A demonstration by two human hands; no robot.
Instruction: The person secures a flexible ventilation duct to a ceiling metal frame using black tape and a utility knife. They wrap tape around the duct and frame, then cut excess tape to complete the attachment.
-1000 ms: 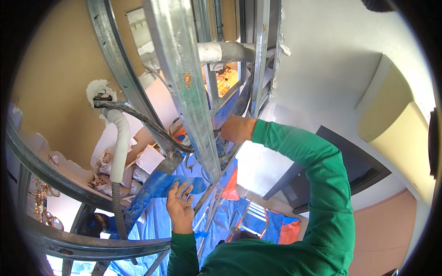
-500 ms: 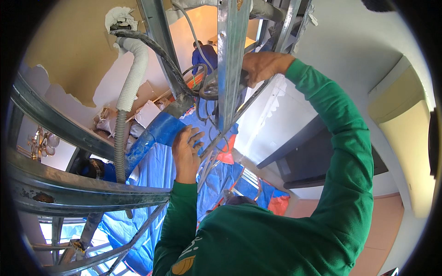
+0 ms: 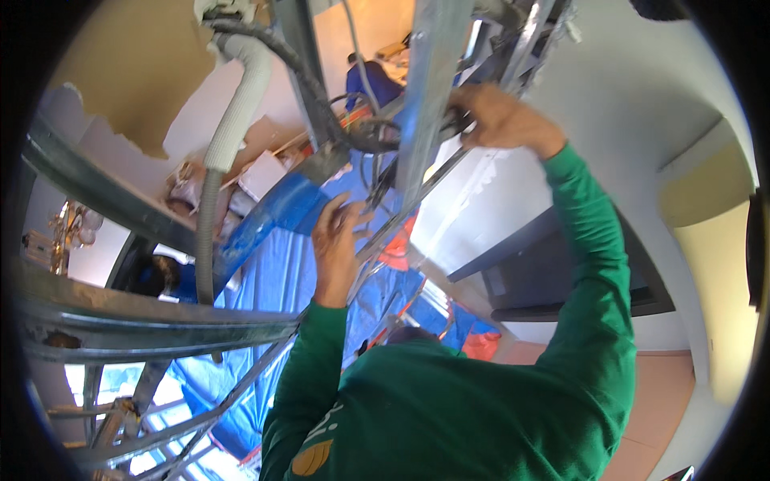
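Note:
My right hand (image 3: 507,119) reaches up on the right side of an upright metal stud (image 3: 433,88). Its fingers are closed around a black cable (image 3: 377,136) that passes behind the stud in loops; the fingertips are partly hidden. Lower and to the left, my left hand (image 3: 338,240) is raised with its fingers apart and loosely bent. Dark cable ends (image 3: 380,191) hang just above these fingers, and I see no grip on them. Beside the left hand runs a blue pipe (image 3: 277,212). A thin slanting metal rail (image 3: 401,216) passes between the hands.
Curved-looking metal channels (image 3: 160,325) cross the left side. A white wrapped hose (image 3: 241,112) comes from a torn hole in the wall. Blue tarps (image 3: 277,280) cover the floor far below. A person in blue (image 3: 373,84) is in the background. A dark recess (image 3: 553,272) lies right.
The view has shifted slightly. My left hand has risen toward the hanging cable ends. My right hand has turned at the wrist and sits a little further right, still beside the stud.

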